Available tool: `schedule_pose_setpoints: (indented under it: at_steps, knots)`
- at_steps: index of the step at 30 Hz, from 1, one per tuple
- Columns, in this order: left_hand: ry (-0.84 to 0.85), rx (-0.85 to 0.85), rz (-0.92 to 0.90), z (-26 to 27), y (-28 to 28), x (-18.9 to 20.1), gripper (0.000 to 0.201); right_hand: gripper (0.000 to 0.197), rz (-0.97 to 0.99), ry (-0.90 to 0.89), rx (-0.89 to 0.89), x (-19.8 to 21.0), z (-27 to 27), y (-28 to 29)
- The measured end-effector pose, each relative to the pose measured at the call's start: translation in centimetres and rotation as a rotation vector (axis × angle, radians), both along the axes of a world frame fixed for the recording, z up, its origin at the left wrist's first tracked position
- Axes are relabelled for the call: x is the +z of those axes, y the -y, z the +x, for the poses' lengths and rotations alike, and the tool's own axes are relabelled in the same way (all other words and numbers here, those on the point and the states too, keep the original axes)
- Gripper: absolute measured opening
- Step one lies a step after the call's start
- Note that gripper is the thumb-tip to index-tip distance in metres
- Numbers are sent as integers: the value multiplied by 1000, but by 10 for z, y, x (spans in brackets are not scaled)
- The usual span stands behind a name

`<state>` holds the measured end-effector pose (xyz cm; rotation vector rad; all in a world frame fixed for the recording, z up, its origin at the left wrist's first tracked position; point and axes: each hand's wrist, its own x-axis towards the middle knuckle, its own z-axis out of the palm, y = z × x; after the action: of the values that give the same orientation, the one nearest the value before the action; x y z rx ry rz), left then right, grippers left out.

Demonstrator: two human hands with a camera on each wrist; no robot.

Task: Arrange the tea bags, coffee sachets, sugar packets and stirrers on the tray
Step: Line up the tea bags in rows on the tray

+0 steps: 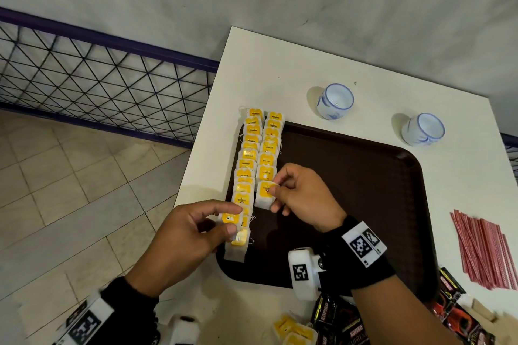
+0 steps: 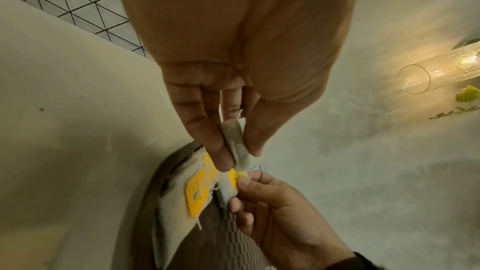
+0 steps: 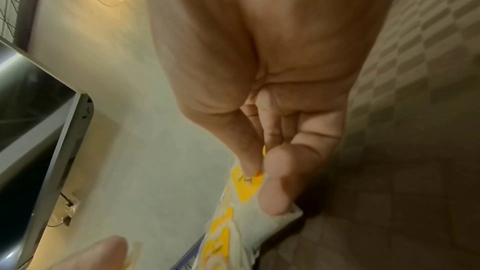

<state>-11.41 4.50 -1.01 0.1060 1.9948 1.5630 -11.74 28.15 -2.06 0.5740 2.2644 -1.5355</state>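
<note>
Tea bags (image 1: 253, 159) with yellow tags lie in two overlapping rows along the left edge of the dark brown tray (image 1: 364, 190).

The right hand (image 1: 301, 199) pinches a white paper tea bag (image 1: 265, 194) at the near end of the right row; the left hand (image 1: 182, 241) pinches another bag (image 1: 235, 221) in the left row between thumb and forefinger. Thin red stirrers (image 1: 485, 249) lie right of the textured plastic tray.

Two white cups with blue markings stand upright on the white table (image 1: 280, 70), one cup (image 1: 335, 101) at 12 o'clock, the other cup (image 1: 423, 129) at 2 o'clock, with a dark wire-mesh fence (image 1: 98, 75) over tiled floor (image 1: 70, 190) at 9 o'clock.
</note>
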Motion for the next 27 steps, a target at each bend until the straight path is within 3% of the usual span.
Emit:
schedule_pose_setpoints:
  at_steps: [8, 11, 17, 22, 27]
  knots:
    - [0, -4, 45, 2, -2, -7, 26, 14, 74, -5, -51, -8, -9, 7]
    - [15, 4, 101, 3, -5, -4, 33, 11, 105, -2, -67, -9, -10, 10]
    - [28, 15, 132, 1, -10, 1, 46, 15, 351, -154, -37, 7, 4, 12]
    - [35, 40, 164, 3, -18, 2, 46, 18, -218, -134, 46, 36, 32, 22]
    - [15, 39, 162, 6, -29, -2, 39, 9, -182, -264, 37, 24, 44, 28]
